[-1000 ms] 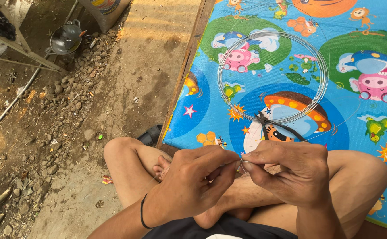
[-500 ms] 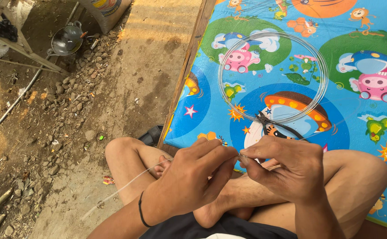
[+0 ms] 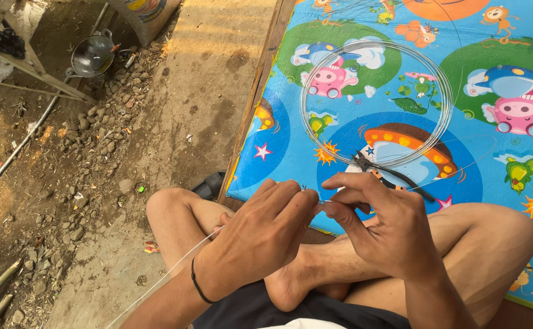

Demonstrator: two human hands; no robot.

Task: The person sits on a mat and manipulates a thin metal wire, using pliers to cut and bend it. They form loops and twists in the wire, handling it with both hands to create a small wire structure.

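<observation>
Since a second ago a pale line (image 3: 175,268) has come to trail from the left hand (image 3: 260,234) past the knee. Both hands pinch a thin wire (image 3: 322,201) between fingertips above the crossed legs, right hand (image 3: 388,228) closed on it too. Beyond lie pliers (image 3: 394,175) and a wire coil (image 3: 376,100) on the cartoon mat (image 3: 504,122). The wire could slip or prick a finger; its tip is too fine to make out.

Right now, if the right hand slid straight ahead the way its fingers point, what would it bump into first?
The right hand points its fingertips left, at the left hand. Their tips already almost meet around the thin pale wire, so it would probably bump the left hand's fingers first.
</observation>
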